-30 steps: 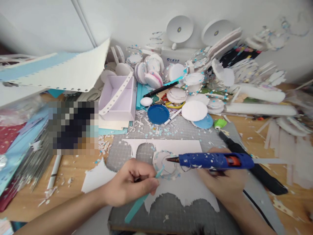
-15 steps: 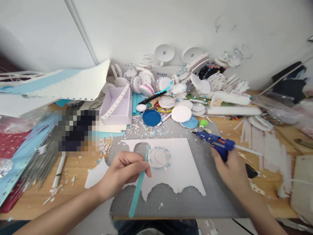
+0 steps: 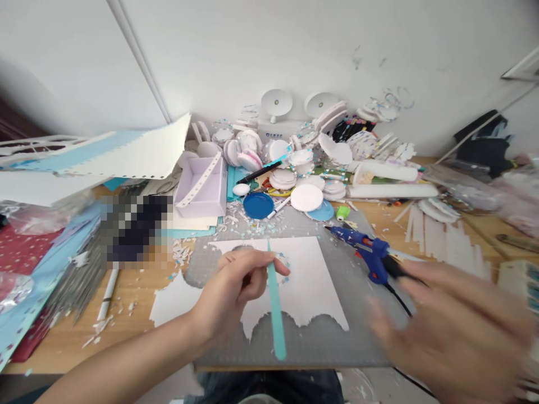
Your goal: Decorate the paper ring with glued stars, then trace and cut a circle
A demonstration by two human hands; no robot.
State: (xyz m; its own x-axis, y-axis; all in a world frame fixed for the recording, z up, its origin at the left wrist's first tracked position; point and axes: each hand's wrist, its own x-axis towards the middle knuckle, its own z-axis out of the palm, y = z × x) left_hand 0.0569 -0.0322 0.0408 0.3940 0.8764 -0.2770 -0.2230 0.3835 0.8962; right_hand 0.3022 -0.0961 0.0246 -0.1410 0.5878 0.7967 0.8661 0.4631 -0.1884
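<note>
Pinched in my left hand (image 3: pixel 242 280) is a flat turquoise strip (image 3: pixel 277 325) with a rounded lower end, held upright over a white sheet (image 3: pixel 309 297) with scalloped cut edges. Behind my fingers, a ring with small blue pieces (image 3: pixel 286 269) lies partly hidden on the sheet. My right hand (image 3: pixel 455 331), blurred, is at the lower right with thumb and fingers apart. It holds nothing that I can see. The blue glue gun (image 3: pixel 373 255), with a glue stick in its back, rests on the grey cutting mat (image 3: pixel 345 348) just beyond that hand.
White discs and beaded rings (image 3: pixel 282 179) crowd the back of the table. A lilac box (image 3: pixel 200 191), a blue lid (image 3: pixel 258 206) and a green cap (image 3: pixel 342 212) stand in front of them. Coloured sheets (image 3: pixel 46 280) lie at left, pale strips (image 3: pixel 450 241) at right.
My right hand has let go of the glue gun, which now lies on the mat, and has drawn back toward the lower right. My left hand has moved right, turning the strip more upright.
</note>
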